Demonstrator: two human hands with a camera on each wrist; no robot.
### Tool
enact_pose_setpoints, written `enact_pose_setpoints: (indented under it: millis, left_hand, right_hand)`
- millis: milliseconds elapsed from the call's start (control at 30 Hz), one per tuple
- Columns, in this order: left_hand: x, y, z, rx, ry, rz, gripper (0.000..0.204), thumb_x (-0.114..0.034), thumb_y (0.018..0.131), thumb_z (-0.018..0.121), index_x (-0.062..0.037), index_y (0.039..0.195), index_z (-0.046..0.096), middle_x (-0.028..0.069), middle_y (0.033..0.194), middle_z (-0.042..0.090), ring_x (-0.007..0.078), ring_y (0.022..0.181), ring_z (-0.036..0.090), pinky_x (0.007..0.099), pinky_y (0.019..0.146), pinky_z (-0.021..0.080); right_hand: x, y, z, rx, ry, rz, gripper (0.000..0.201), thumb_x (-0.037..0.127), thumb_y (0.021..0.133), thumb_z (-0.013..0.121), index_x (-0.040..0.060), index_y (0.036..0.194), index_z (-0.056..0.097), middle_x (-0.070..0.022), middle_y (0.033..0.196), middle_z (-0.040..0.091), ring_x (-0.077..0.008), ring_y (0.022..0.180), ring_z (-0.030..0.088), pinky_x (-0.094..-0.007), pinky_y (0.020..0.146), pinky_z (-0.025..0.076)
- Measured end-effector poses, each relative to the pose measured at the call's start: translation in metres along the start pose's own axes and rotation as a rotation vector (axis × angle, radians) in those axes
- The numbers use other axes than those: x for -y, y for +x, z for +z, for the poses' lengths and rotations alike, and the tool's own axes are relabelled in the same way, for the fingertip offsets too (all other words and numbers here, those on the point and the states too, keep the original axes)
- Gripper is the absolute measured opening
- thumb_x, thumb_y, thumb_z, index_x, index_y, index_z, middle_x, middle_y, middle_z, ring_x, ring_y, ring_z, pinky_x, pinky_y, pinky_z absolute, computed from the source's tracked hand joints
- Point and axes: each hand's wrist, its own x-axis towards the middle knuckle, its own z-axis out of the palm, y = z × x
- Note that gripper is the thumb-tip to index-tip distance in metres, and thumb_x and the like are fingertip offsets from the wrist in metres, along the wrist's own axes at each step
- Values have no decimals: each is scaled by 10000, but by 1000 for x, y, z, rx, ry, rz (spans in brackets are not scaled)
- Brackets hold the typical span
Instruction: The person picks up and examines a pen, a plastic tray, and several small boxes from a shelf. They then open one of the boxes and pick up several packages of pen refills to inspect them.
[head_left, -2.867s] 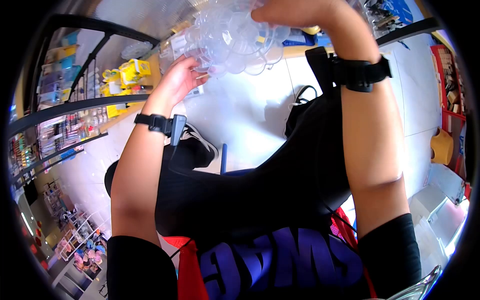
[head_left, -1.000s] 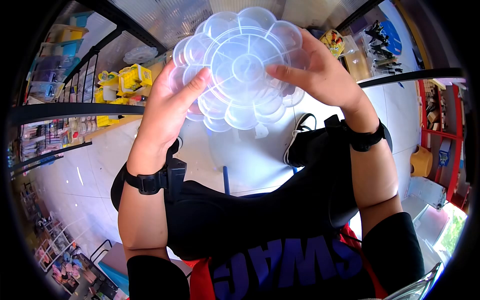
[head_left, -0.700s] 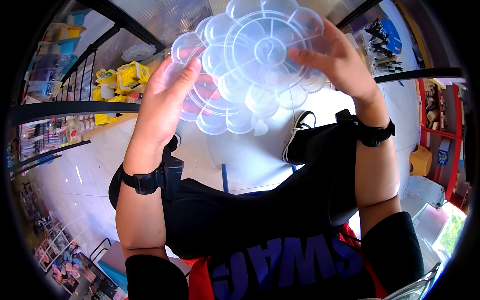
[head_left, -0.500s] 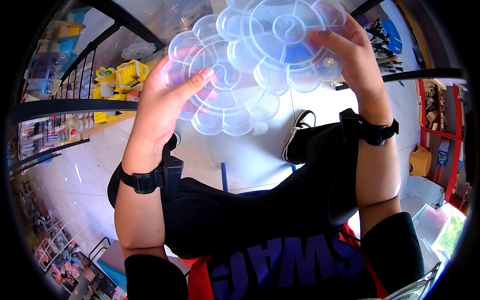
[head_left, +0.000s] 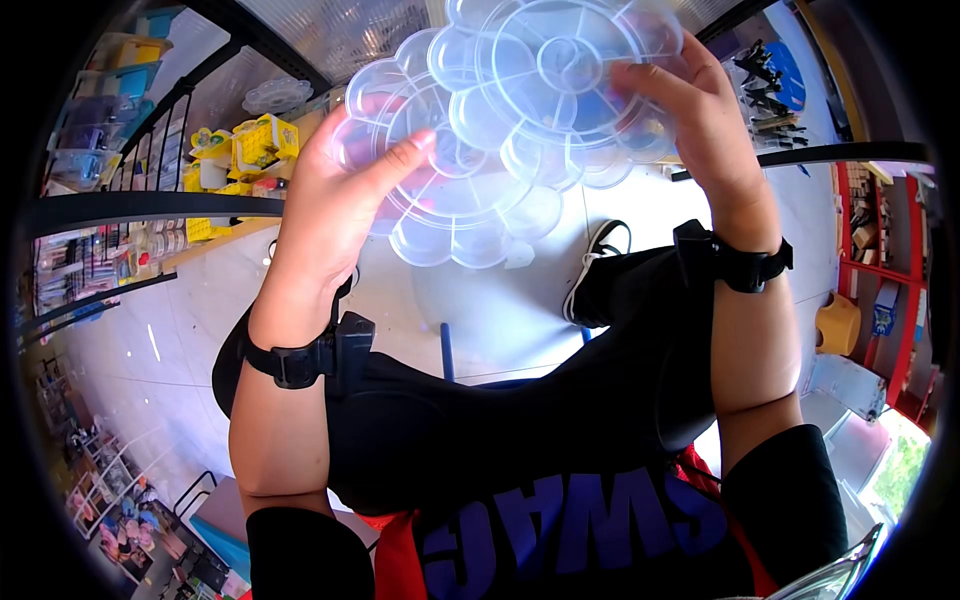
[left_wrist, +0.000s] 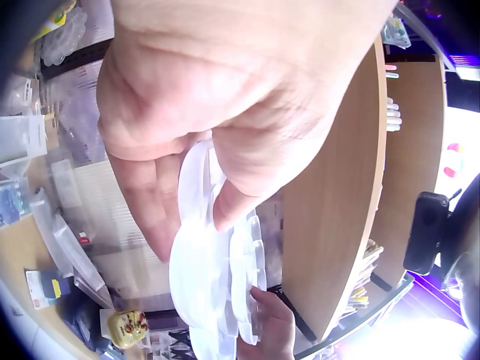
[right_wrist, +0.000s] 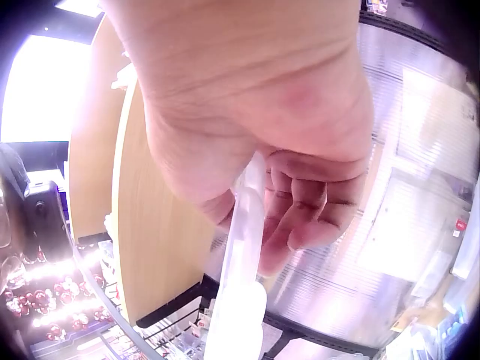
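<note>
Two clear plastic flower-shaped compartment trays overlap in front of me in the head view. My left hand grips the lower-left tray, thumb on its face and fingers seen through the plastic behind it. The upper-right tray is pinched at its right side by my right hand, thumb over the compartments. In the left wrist view the trays appear edge-on, with the right hand at the far end. The right wrist view shows a tray between thumb and curled fingers.
Yellow baskets and another clear flower-shaped container are at the left, behind a black rail. A red shelf unit and a yellow stool stand at right. Below the trays is pale tiled floor.
From stacked trays held by both hands, the right hand has drawn one tray up and right, uncovering more of the left-hand tray. Over the last half second they shift only slightly.
</note>
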Motion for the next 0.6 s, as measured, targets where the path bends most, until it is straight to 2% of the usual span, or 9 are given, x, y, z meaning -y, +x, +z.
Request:
enact_pose_setpoints:
  millis: [67, 133, 167, 233, 367, 433, 500, 533, 600]
  left_hand:
    - [1, 0, -2, 20, -25, -34, 368, -84, 955, 757, -31, 1290, 613, 82, 1137, 715, 169, 993, 719, 331, 881, 616]
    - [1, -1, -3, 3, -144, -94, 342, -162, 1021, 685, -34, 1327, 604, 85, 1187, 703, 179, 1038, 712, 349, 892, 621]
    - [-1, -2, -2, 4, -144, -92, 342, -162, 1021, 685, -34, 1327, 604, 85, 1187, 703, 179, 1038, 712, 349, 892, 621]
    - [-7, -4, -1, -5, -352, -119, 340, -214, 1037, 668, -43, 1324, 607, 88, 1213, 694, 194, 1069, 714, 351, 889, 621]
    - [-5, -1, 1, -23, -256, -13, 353, -231, 1026, 687, -52, 1321, 609, 84, 1173, 711, 199, 1053, 728, 338, 852, 620]
    - [-8, -1, -9, -102, -25, -114, 347, -243, 1009, 715, -65, 1293, 628, 66, 1085, 729, 182, 986, 741, 314, 798, 610]
    - [-8, 1, -12, -163, -17, -49, 321, -245, 987, 746, -65, 1238, 657, 47, 999, 734, 150, 898, 735, 289, 752, 593]
    - [-8, 2, -16, -192, -41, -11, 307, -236, 981, 755, -60, 1216, 667, 45, 1000, 733, 143, 880, 727, 286, 747, 589]
    - [-9, 2, -17, -222, -65, 29, 293, -228, 974, 763, -55, 1194, 678, 43, 1002, 731, 135, 861, 720, 283, 742, 584]
  right_hand:
    - [-3, 0, -1, -7, -50, 36, 428, -13, 925, 643, -44, 1344, 565, -113, 1125, 713, -194, 973, 714, -313, 892, 579]
    - [-18, 5, -7, 47, -187, -6, 450, 112, 910, 751, 8, 1330, 629, -92, 1071, 732, -142, 840, 689, -306, 770, 560]
    - [-21, 5, -8, 47, -187, -7, 450, 112, 910, 751, 8, 1330, 629, -92, 1071, 732, -142, 840, 689, -306, 770, 560]
    - [-21, 5, 0, 109, -226, -54, 422, 125, 919, 748, 13, 1311, 642, -81, 1061, 729, -144, 880, 691, -298, 802, 558]
    - [-25, 3, 5, 109, -219, -140, 390, 129, 944, 745, 30, 1308, 646, -71, 1078, 729, -152, 976, 691, -289, 862, 549]
    - [-22, 7, -4, 68, -115, -127, 356, 127, 973, 711, 27, 1308, 643, -84, 1101, 732, -168, 1005, 702, -301, 876, 552]
    - [-8, 10, -9, -278, 386, -128, 409, -44, 961, 582, -39, 1368, 541, -134, 1138, 712, -239, 987, 725, -358, 910, 598]
    - [3, 13, 2, -352, 453, -204, 402, -68, 985, 535, -27, 1385, 521, -153, 1153, 710, -267, 991, 730, -400, 912, 613]
    - [-1, 11, -4, -277, 371, -186, 396, -52, 995, 537, -20, 1390, 517, -154, 1159, 709, -269, 995, 730, -403, 914, 611]
